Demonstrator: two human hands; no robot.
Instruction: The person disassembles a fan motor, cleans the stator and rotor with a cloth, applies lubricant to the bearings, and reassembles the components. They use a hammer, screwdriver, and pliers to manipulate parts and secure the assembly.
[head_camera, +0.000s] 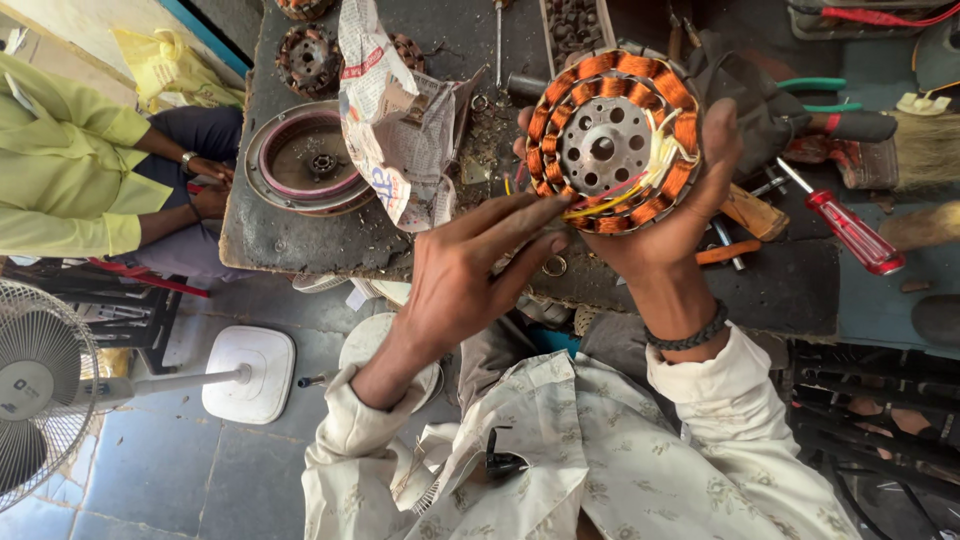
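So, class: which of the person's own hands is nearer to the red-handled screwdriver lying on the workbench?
Right. The right hand holds the copper-wound stator, just left of the red-handled screwdriver. The left hand is further away, on the stator's far side, fingers at its yellow wires.

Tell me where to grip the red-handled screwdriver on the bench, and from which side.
Probably the red handle, the thickest part of the screwdriver, which lies flat and diagonal with its shaft toward the upper left. Come from above, fingers across the handle; its lower-right end has bare bench around it. The right hand is cupping the copper-wound stator, while the left hand is at its wires.
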